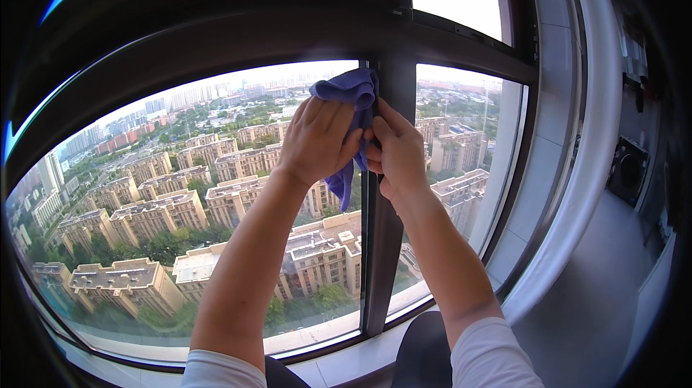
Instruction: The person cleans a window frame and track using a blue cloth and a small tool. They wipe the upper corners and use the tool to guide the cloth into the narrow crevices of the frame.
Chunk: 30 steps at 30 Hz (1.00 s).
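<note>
A purple cloth (346, 86) lies bunched against the left window pane (232, 139), close to the dark upright frame bar (397, 85). My left hand (321, 139) is pressed on the cloth, which folds over above the fingertips and hangs below the palm in a pointed corner. At the frame bar, my right hand (399, 147) has its fingers curled around a dark narrow part, apparently a window handle (377, 142). Its fingertips are next to the cloth, and the fingers partly hide the handle.
Below runs a pale tiled sill (330, 372), with my dark-clad knee (424, 350) beside it. A narrower pane (459, 117) is on the right, then a tiled wall strip (549, 171) and a thick white curved edge (589, 193). Beyond stands a dark front-loading appliance (628, 169).
</note>
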Each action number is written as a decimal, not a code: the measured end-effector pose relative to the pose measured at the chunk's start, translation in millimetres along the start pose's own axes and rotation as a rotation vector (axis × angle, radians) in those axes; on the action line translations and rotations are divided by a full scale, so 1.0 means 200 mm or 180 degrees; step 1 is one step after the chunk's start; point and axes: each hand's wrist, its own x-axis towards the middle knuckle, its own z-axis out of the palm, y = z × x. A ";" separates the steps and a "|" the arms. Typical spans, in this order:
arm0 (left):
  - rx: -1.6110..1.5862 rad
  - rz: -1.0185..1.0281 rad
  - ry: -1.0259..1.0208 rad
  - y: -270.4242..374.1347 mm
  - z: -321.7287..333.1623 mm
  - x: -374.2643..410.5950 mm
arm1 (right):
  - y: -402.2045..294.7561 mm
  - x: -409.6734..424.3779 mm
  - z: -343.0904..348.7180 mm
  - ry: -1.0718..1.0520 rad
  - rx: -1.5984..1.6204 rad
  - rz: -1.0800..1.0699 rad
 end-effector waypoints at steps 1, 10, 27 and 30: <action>0.0042 0.0030 0.0010 0.00 0.00 0.00 | 0.00 0.00 0.00 0.0010 -0.0050 -0.0051; 0.0110 0.0084 0.0127 -0.01 0.02 -0.01 | 0.07 0.12 0.08 -0.0006 0.0167 -0.0824; 0.0380 0.0046 0.0149 0.01 0.04 -0.01 | -0.02 0.15 -0.04 -0.0470 -0.0800 -0.0422; 0.0368 0.0028 0.0079 0.02 0.04 -0.01 | 0.04 0.14 -0.01 -0.0125 -0.0758 -0.0704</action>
